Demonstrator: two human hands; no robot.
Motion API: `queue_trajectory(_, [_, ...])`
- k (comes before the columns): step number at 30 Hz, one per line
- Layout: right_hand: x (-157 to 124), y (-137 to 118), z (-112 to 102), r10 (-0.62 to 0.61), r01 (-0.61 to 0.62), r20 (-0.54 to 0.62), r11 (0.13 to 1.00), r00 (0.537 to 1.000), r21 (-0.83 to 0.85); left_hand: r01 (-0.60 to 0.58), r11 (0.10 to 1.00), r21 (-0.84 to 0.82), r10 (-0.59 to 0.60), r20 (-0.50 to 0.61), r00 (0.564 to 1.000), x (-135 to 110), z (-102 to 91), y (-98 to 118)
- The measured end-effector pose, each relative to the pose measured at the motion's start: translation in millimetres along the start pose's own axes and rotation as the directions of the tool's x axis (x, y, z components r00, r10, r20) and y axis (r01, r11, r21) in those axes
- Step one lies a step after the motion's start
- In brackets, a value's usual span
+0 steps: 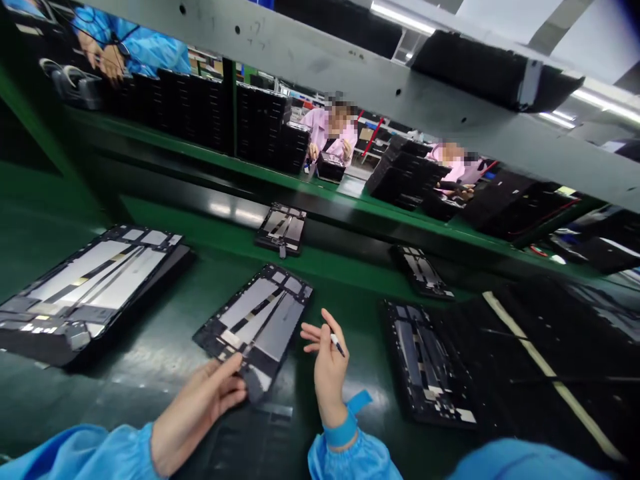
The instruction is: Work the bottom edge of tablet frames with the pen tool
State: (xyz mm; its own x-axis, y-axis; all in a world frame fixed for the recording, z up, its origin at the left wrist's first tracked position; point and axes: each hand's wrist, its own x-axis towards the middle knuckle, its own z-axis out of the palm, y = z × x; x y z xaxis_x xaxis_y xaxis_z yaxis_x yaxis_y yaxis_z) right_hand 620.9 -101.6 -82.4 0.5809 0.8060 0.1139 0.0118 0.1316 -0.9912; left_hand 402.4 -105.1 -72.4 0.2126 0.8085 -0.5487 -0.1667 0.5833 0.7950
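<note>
An opened tablet [280, 325] with silvery battery panels and dark ribbon strips is tilted above the green bench. Its near edge is pinched between the thumb and fingers of my left hand [200, 400]. To the right of it, my right hand [327, 373] is raised, apart from the tablet. A slim white tool with a dark tip, like a small pen [337, 344], sits between its fingers; the other fingers are spread. At the left lies a stack topped by another opened tablet [85, 283]. One more opened tablet [427, 363] rests right of my right hand.
Across the green bench [165, 393], a tablet [283, 228] and another tablet [423, 271] lie on the far strip. Black foam [505, 353] with a pale strip fills the right. Behind a grey beam [310, 60] stand black stacks [263, 127] and several co-workers.
</note>
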Motion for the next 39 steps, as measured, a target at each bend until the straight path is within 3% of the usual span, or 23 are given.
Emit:
queue_trajectory(2, [-3,5,-12,0.003,0.002,0.083,0.998,0.997,-0.063,0.163,0.986,0.013,-0.163,0.158,0.974,-4,-6.1,-10])
queue_trajectory(3, [-7,9,-21,0.017,-0.004,0.119,0.994,0.993,-0.107,0.195,0.977,0.091,-0.212,0.245,0.946,-5,-12.2,-9])
queue_trajectory(4, [-11,12,-30,0.039,-0.016,0.150,0.988,0.988,-0.154,0.146,0.964,0.222,-0.213,0.313,0.926,-5,-20.0,-5])
queue_trajectory(6, [-22,17,-49,0.098,-0.047,0.204,0.970,0.974,-0.239,-0.166,0.837,0.521,-0.048,0.373,0.927,-1,-37.7,10])
queue_trajectory(8, [-33,19,-63,0.140,-0.053,0.285,0.955,0.948,-0.292,-0.449,0.545,0.708,0.203,0.409,0.890,7,-51.7,25])
queue_trajectory(9, [-37,19,-67,0.153,-0.046,0.328,0.949,0.932,-0.310,-0.517,0.411,0.751,0.296,0.427,0.855,13,-55.4,29])
queue_trajectory(11, [-42,18,-73,0.174,-0.030,0.386,0.936,0.906,-0.350,-0.579,0.261,0.772,0.362,0.478,0.801,23,-55.6,30])
queue_trajectory(16, [-39,15,-84,0.146,0.017,0.363,0.912,0.920,-0.410,-0.641,0.200,0.741,0.371,0.548,0.749,34,-43.0,9])
queue_trajectory(19, [-38,7,-86,0.087,0.082,0.349,0.894,0.933,-0.441,-0.653,0.147,0.743,0.397,0.561,0.727,29,-43.2,9])
queue_trajectory(23, [-41,-12,-63,-0.030,0.193,0.322,0.851,0.946,-0.489,-0.709,0.062,0.703,0.461,0.610,0.645,24,-38.0,21])
queue_trajectory(25, [-42,-20,-41,-0.074,0.261,0.386,0.850,0.919,-0.458,-0.768,0.015,0.640,0.489,0.666,0.564,25,-29.2,23])
queue_trajectory(27, [-41,-23,-18,-0.089,0.320,0.503,0.862,0.860,-0.394,-0.813,-0.045,0.581,0.497,0.719,0.486,28,-19.7,22])
queue_trajectory(30, [-39,-21,7,-0.089,0.366,0.616,0.866,0.782,-0.340,-0.834,-0.111,0.540,0.517,0.748,0.415,32,-12.2,21])
queue_trajectory(32, [-38,-18,13,-0.087,0.376,0.639,0.865,0.764,-0.332,-0.839,-0.102,0.535,0.547,0.734,0.401,33,-13.0,22])
queue_trajectory(35, [-39,-14,13,-0.077,0.346,0.620,0.880,0.781,-0.327,-0.832,-0.068,0.550,0.551,0.716,0.428,32,-17.9,23])
queue_trajectory(37, [-40,-12,10,-0.058,0.309,0.604,0.896,0.795,-0.320,-0.827,-0.091,0.555,0.528,0.731,0.432,32,-20.3,22])
queue_trajectory(39, [-41,-11,9,-0.045,0.286,0.598,0.905,0.800,-0.314,-0.825,-0.145,0.547,0.518,0.752,0.408,31,-20.9,21])
